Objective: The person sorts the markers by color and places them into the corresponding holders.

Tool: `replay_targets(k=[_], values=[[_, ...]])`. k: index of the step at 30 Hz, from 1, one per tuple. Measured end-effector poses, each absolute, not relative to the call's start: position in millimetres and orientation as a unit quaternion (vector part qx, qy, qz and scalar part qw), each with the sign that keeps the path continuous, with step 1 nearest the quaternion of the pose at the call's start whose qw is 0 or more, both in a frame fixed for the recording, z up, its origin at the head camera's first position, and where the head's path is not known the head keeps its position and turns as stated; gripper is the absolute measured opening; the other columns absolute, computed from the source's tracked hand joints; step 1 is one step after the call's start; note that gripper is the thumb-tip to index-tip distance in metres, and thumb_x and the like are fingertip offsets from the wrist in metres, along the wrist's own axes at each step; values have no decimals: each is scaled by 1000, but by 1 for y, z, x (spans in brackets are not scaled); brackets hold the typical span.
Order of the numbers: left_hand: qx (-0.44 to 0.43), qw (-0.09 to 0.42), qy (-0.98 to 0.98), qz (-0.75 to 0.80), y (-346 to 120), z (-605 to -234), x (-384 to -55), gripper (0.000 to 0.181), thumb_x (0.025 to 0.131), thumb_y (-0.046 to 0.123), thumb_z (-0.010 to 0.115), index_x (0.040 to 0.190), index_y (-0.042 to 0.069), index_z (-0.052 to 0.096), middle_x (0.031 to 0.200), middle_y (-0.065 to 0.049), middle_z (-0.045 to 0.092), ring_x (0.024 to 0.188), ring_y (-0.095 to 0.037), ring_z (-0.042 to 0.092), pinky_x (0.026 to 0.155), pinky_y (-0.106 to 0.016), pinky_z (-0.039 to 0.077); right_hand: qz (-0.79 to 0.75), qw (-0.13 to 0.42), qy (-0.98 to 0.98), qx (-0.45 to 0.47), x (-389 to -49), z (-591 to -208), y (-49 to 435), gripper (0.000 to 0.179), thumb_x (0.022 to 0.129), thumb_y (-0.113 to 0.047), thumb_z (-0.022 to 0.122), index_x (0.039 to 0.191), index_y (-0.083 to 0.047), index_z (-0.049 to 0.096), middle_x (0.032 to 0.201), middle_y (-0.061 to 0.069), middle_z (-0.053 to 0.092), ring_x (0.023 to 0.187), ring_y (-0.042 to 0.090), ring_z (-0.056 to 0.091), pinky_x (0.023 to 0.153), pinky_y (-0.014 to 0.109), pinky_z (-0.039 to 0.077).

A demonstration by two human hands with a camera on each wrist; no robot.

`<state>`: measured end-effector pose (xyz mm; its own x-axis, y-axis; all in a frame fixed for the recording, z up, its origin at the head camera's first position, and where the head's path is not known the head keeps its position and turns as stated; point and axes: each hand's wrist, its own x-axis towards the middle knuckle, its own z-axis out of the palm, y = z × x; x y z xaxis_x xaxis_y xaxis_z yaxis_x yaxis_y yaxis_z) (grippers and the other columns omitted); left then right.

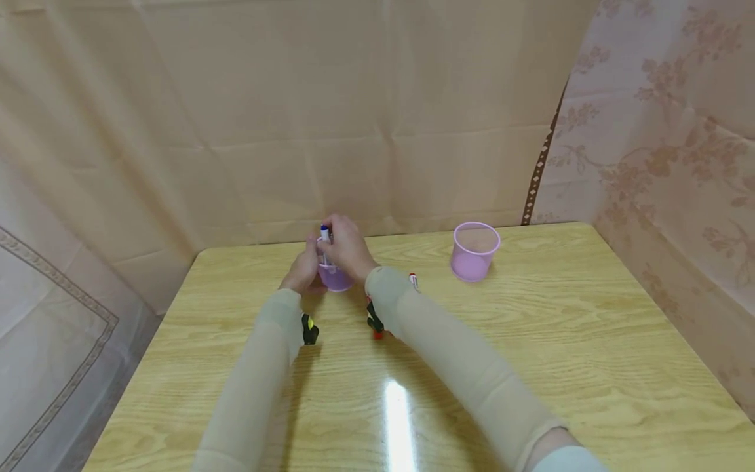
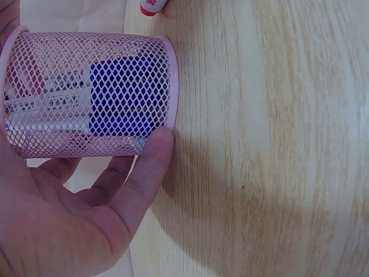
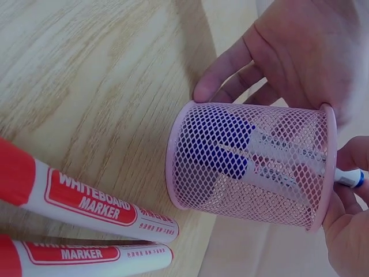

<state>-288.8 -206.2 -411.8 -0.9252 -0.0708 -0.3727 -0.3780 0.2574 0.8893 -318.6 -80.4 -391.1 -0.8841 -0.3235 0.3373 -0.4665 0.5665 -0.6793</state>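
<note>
A pink mesh pen cup [image 1: 335, 280] stands near the back of the table, left of the middle. My left hand [image 1: 303, 265] holds its left side, one fingertip at the base in the left wrist view. Through the mesh [image 3: 242, 156], white markers with blue caps pointing down show in the right wrist view. My right hand [image 1: 349, 249] is at the cup's rim, its fingers pinching a blue-and-white marker [image 3: 349, 178] that sticks out of the top. Part of the right hand's grip is hidden behind the cup.
A second pink cup [image 1: 470, 262] stands to the right at the back. Two red-capped whiteboard markers [image 3: 95, 202] lie on the table by the right wrist, partly hidden by the arm in the head view. A beige curtain [image 1: 354, 118] hangs behind the table.
</note>
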Motion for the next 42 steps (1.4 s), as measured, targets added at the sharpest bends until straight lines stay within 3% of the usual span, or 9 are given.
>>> replay_targets(k=[20, 25, 36, 42], values=[[-139, 127, 788, 586, -206, -409, -286, 86, 101, 68, 3, 156, 12, 37, 147, -25, 41, 128, -40, 48, 92, -50, 56, 429, 68, -878, 200, -315, -388, -79, 44, 94, -7, 73, 135, -5, 57, 123, 10, 60, 112, 21, 58, 99, 32, 52], [-140, 129, 786, 588, -206, -411, -288, 83, 102, 66, 3, 157, 11, 35, 151, -23, 38, 133, -41, 43, 98, -54, 52, 443, 75, -870, 203, -315, -388, -78, 42, 93, -4, 73, 132, -5, 57, 120, 10, 60, 110, 21, 59, 97, 31, 52], [-144, 125, 783, 592, -205, -416, -291, 86, 102, 67, 4, 150, 7, 43, 145, -24, 43, 125, -40, 49, 96, -53, 53, 418, 103, -886, 172, -320, -394, -83, 32, 91, 6, 65, 119, -7, 59, 112, 7, 60, 102, 19, 58, 92, 31, 52], [-150, 123, 779, 596, -205, -415, -291, 83, 104, 64, 5, 149, 6, 44, 144, -24, 44, 123, -40, 50, 96, -53, 53, 413, 107, -887, 175, -321, -397, -85, 30, 93, -2, 69, 120, -6, 59, 111, 7, 60, 99, 19, 59, 88, 32, 54]])
